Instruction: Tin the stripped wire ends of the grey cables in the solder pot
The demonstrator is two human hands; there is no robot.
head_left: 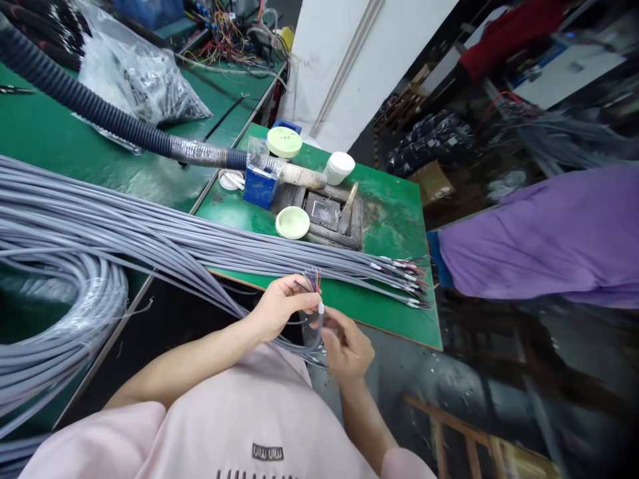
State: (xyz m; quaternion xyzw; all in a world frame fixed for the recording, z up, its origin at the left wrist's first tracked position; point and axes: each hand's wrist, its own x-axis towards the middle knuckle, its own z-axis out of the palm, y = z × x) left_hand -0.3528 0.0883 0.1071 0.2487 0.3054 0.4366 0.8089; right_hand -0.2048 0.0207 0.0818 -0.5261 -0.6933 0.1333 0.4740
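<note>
Just in front of my body I hold the end of one grey multi-core cable point(321, 318). Its thin coloured wires point(313, 279) fan out at the top, above a white band around the jacket. My left hand point(282, 306) is closed, thumb and fingers pinching at the base of the wires. Lower down, my right hand point(348, 342) grips the grey jacket between thumb and fingers. Behind my hands a thick bundle of grey cables point(259, 249) lies across the green table, its stripped ends point(412, 279) showing coloured wires at the right.
On the green table point(394, 206) stand a small metal pot point(325, 209), a pale green lid point(292, 222), a white tub point(339, 167) and a blue box point(259, 186). A ribbed hose point(150, 136) reaches over it. Coiled grey cable point(94, 319) lies left; a purple-clothed person point(539, 233) is at right.
</note>
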